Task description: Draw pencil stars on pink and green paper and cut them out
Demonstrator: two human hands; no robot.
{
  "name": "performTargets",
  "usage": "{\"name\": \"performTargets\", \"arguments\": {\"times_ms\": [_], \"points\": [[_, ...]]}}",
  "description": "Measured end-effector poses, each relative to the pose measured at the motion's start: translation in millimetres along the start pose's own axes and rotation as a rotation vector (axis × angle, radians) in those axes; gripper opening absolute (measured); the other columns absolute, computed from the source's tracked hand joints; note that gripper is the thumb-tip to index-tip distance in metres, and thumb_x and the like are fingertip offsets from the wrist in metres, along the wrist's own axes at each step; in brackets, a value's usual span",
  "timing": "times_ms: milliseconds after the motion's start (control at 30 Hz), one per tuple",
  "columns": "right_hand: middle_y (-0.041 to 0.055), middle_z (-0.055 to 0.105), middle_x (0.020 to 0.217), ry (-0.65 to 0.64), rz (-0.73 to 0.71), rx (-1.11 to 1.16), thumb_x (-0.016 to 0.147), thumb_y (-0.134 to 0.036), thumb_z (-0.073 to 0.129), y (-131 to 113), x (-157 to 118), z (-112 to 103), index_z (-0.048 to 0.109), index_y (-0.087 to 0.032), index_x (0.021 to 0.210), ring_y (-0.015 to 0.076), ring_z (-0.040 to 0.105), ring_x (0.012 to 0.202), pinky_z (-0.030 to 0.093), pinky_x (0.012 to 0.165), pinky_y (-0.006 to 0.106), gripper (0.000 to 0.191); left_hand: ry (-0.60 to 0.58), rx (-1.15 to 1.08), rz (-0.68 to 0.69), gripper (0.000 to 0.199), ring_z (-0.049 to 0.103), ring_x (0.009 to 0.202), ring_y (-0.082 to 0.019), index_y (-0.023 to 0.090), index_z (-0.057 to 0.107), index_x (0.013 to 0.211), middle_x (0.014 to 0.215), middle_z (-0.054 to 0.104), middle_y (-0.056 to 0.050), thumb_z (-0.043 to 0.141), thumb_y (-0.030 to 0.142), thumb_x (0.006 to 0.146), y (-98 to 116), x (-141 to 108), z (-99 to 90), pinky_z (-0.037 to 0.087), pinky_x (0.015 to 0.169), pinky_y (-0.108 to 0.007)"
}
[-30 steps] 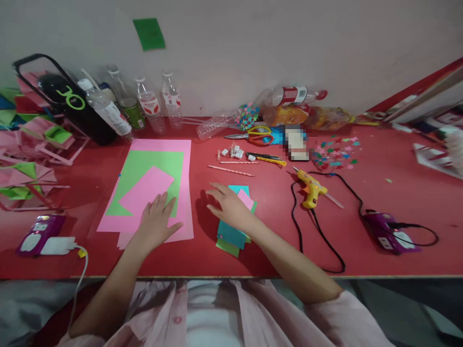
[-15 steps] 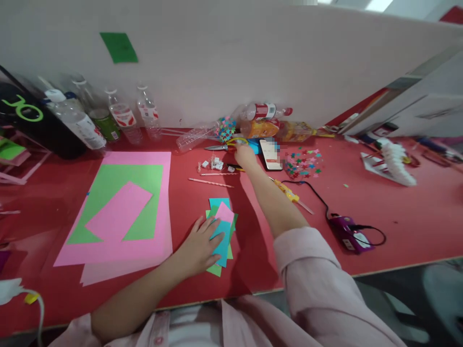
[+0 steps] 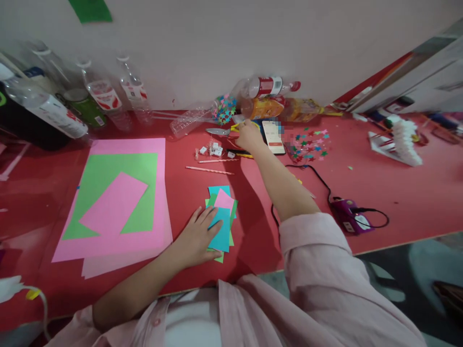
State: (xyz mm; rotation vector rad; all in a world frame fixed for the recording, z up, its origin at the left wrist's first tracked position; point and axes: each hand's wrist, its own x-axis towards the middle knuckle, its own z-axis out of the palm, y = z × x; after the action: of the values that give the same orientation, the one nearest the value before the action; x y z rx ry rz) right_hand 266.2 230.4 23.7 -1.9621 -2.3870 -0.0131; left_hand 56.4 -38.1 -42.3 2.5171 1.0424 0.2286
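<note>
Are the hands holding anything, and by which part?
The right hand is at the scissor handles; whether it grips them cannot be told. The left hand rests open on small papers, holding nothing.

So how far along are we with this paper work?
Small blue, green and pink paper pieces look already cut and piled. The left hand rests on them; the right hand is at the yellow-handled metal scissors, its grip unclear. Probably left: any folding or joining, since the pieces and the larger pink and green paper sheets lie flat and loose.
</note>
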Motion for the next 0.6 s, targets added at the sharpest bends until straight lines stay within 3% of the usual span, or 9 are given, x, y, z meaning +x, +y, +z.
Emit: {"name": "performTargets", "arguments": {"times_ms": [133,200,267,367,500,600], "points": [[0.0195,0.056,0.119,0.143,0.120,0.003,0.079,-0.007,0.048,12.2,-70.4,-40.6,0.061,-0.011,0.110,0.0281,0.051,0.106,0.039,0.090,0.039,0.035,0.015,0.011,-0.005,0.078,0.026,0.146,-0.039,0.013,0.049,0.139,0.155,0.033,-0.024,0.071,0.055,0.078,-0.6,-0.4,-1.3,0.018,0.118,-0.059],[0.0140,0.059,0.107,0.270,0.188,0.182,0.078,-0.013,0.054,12.8,-115.2,-53.9,0.063,-0.017,0.098,0.0267,0.053,0.099,0.041,0.085,0.037,0.023,0.032,0.023,-0.014,0.074,0.027,0.145,-0.040,0.012,0.050,0.139,0.155,0.033,-0.024,0.071,0.052,0.080,-1.4,-0.9,-1.3,0.018,0.117,-0.060],[0.0077,0.059,0.081,0.185,0.254,0.367,0.079,-0.021,0.057,5.5,-154.0,-54.8,0.059,-0.019,0.082,0.0233,0.053,0.079,0.039,0.071,0.034,0.005,0.048,0.036,-0.028,0.068,0.029,0.144,-0.040,0.012,0.052,0.137,0.154,0.034,-0.024,0.069,0.048,0.082,-2.6,-1.8,-1.2,0.019,0.117,-0.061],[0.0031,0.058,0.069,-0.117,0.223,0.542,0.078,-0.027,0.061,-18.0,-183.9,-32.6,0.057,-0.019,0.078,0.0198,0.052,0.065,0.034,0.062,0.030,0.009,0.060,0.049,-0.030,0.063,0.032,0.143,-0.040,0.011,0.054,0.135,0.152,0.037,-0.025,0.069,0.045,0.083,-4.3,-3.5,-1.6,0.021,0.117,-0.059],[0.0124,0.067,0.097,-0.104,0.024,0.598,0.080,-0.025,0.062,-48.6,-176.9,10.3,0.060,-0.016,0.100,0.0245,0.061,0.090,0.040,0.074,0.031,0.022,0.066,0.043,-0.021,0.076,0.031,0.142,-0.041,0.013,0.050,0.138,0.152,0.036,-0.025,0.074,0.050,0.077,-5.2,-5.4,-3.2,0.024,0.116,-0.059],[0.0138,0.066,0.102,-0.111,-0.001,0.630,0.080,-0.025,0.062,-56.5,-168.6,28.2,0.058,-0.016,0.104,0.0251,0.060,0.096,0.041,0.078,0.032,0.027,0.083,0.022,-0.034,0.071,0.034,0.141,-0.040,0.010,0.049,0.136,0.151,0.036,-0.025,0.072,0.047,0.079,-5.5,-5.7,-4.8,0.031,0.115,-0.056]]}}
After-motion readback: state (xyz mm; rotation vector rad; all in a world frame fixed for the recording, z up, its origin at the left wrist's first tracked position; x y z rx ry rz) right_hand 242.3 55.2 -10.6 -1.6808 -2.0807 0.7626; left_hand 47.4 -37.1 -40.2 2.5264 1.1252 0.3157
